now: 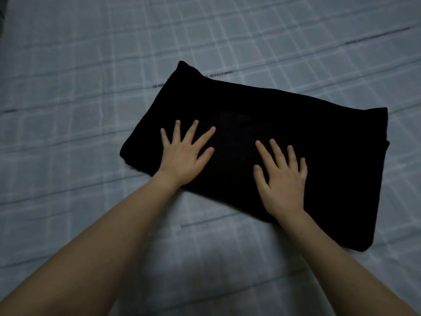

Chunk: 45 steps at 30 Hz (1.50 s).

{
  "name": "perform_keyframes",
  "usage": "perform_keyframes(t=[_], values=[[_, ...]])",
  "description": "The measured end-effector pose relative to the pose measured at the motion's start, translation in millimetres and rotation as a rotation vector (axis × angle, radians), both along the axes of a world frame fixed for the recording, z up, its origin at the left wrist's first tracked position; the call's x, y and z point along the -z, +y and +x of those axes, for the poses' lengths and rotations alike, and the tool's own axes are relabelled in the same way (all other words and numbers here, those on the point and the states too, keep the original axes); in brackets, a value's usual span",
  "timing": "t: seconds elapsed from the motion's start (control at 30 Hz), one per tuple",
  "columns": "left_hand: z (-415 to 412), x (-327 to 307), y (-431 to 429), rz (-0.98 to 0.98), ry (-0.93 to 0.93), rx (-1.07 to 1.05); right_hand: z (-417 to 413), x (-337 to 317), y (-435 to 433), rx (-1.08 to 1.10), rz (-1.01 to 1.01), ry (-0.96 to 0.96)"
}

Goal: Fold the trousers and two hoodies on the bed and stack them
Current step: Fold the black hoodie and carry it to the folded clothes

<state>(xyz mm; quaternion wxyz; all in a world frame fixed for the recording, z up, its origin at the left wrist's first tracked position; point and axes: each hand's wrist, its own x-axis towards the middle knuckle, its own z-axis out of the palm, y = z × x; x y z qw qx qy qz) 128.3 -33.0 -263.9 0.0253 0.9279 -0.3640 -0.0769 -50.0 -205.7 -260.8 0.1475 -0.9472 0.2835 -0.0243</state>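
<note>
Item: folded black garment, one piece, lying as a flat, roughly rectangular packet set at a slant near the middle of the bed, whose cover is pale blue and checked. The fabric is too dark for me to tell whether it is the trousers or one of the hoodies; no seam, hood or waistband reads in my feed. Condition: folded down, edges fairly even, with a small peak at the far left corner. Contact: left hand flat on the near left part of the packet, fingers straight and spread, palm down, gripping nothing. Right hand likewise flat and splayed on the near middle, thumb out to the side, pressing rather than holding. Both forearms reach in from the bottom edge of the view, bare, converging on the cloth. Step, as I judge it: smoothing or flattening a finished fold. Next move, in my estimate: lift the palms, check the packet holds its shape, then fetch another garment or carry this one to the stack; none other is in view. Surroundings: a printed strip on the cover just beyond the packet's far edge.
</note>
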Motion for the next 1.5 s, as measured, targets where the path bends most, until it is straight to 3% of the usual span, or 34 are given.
perform_keyframes(t=[0.13,0.23,0.33,0.5,0.67,0.77,0.93,1.17,1.4,1.5], values=[[3,-18,1,-0.026,0.100,0.004,1,-3,1,0.018,0.011,-0.010],[-3,-37,25,-0.314,0.127,-0.030,2,-1,0,0.027,-0.006,-0.013],[-22,-46,64,-0.610,0.110,-0.249,3,5,0,0.044,-0.023,-0.019],[-35,-41,94,-0.730,0.241,-0.631,3,6,0,0.047,-0.027,-0.040],[-38,-36,86,-1.090,0.467,-0.867,2,9,1,0.052,-0.039,-0.061],[-32,-37,80,-1.107,0.511,-1.045,1,9,-1,0.055,-0.039,-0.064],[-32,-31,78,-1.151,0.573,-0.809,2,11,-1,0.056,-0.039,-0.075],[-24,-21,76,-1.111,0.517,-0.711,3,14,-2,0.056,-0.062,-0.112],[-15,-42,67,-1.355,0.627,-0.719,2,16,-3,0.055,-0.041,-0.155],[-24,-68,53,-1.330,0.501,-0.601,1,7,-5,0.044,-0.046,-0.130]])
